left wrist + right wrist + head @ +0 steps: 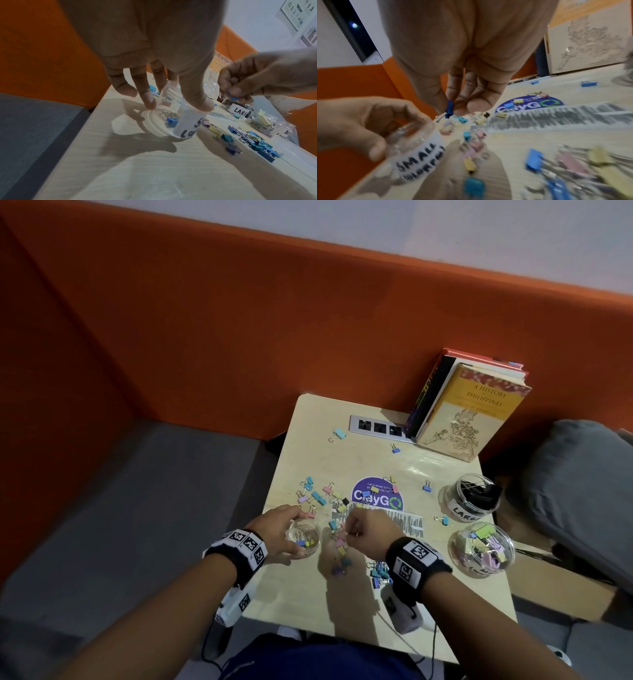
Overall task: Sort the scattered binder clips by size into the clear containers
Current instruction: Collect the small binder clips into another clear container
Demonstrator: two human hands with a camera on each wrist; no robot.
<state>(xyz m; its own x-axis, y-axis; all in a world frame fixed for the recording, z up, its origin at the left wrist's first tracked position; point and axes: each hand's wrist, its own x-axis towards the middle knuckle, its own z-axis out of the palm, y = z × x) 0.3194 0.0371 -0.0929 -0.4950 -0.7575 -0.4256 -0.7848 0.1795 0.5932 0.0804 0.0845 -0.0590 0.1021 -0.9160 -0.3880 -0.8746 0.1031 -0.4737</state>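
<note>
My left hand (274, 529) grips the rim of a clear container labelled SMALL (304, 537) (187, 121) (418, 147), which has a few clips inside. Just right of it my right hand (363, 525) pinches a small blue binder clip (450, 108) (232, 98) between thumb and fingers, a little above the table. Pastel binder clips (320, 494) lie scattered on the wooden table (359, 604). At the right stand a jar labelled LARGE (471, 498) with black clips and a clear container (481, 547) with medium pastel clips.
A stack of books (469, 405) leans at the table's far right, beside a socket strip (380, 428). A round purple sticker (376, 496) marks the table's middle. Orange padded walls (205, 337) enclose the back and left. A grey bag (579, 491) sits right.
</note>
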